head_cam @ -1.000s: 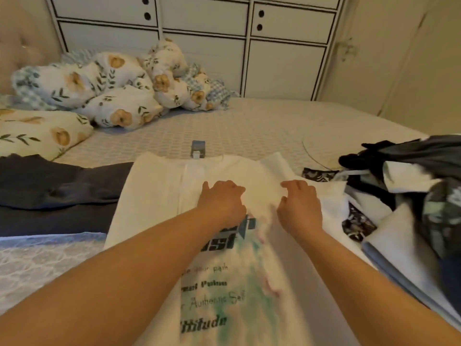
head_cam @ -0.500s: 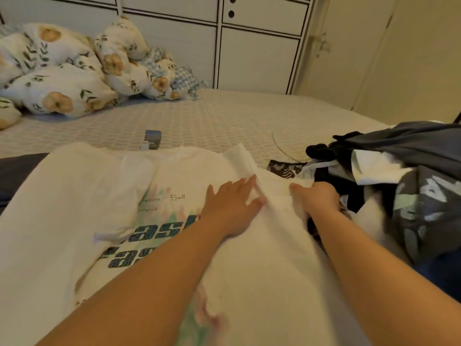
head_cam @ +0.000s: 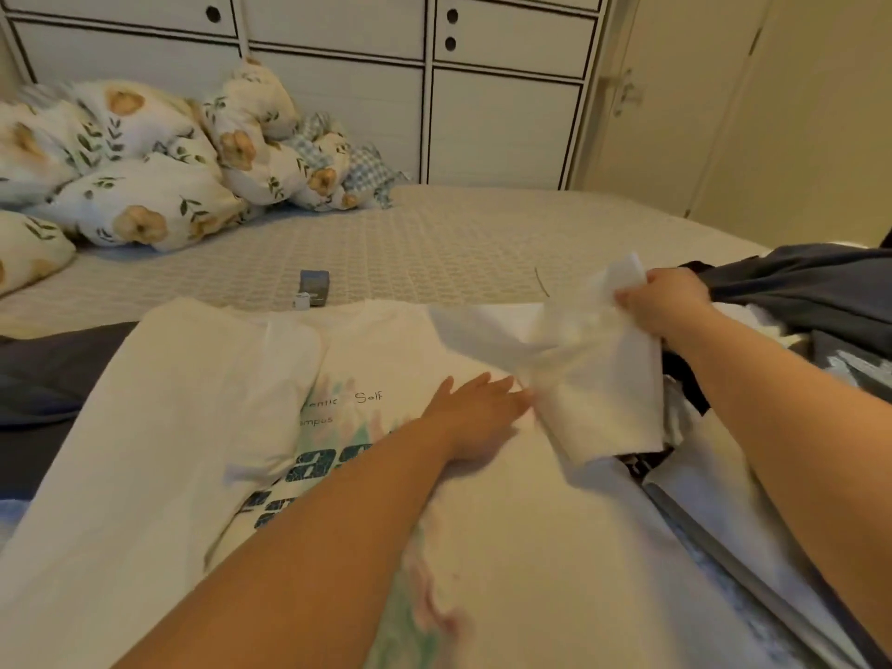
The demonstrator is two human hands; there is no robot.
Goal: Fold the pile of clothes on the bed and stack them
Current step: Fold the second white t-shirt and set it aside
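A white T-shirt [head_cam: 183, 427] with teal lettering lies spread on the bed [head_cam: 410, 243] in front of me, its left side folded in. My left hand [head_cam: 475, 417] presses flat on the shirt near its middle, fingers straight. My right hand [head_cam: 661, 301] grips the shirt's right sleeve [head_cam: 593, 374] and holds it lifted above the bed. To the right sits the pile of unfolded clothes [head_cam: 820, 306], dark grey and white pieces mixed together.
A dark garment [head_cam: 53, 374] lies flat at the left. Floral pillows and a bunched duvet [head_cam: 145, 176] fill the far left. A small grey box [head_cam: 313, 284] sits just beyond the shirt's collar. White cupboards [head_cam: 482, 89] stand behind the bed.
My right hand has lifted the sleeve up off the bed and to the right. My left hand stays flat on the shirt. The camera view has shifted a little.
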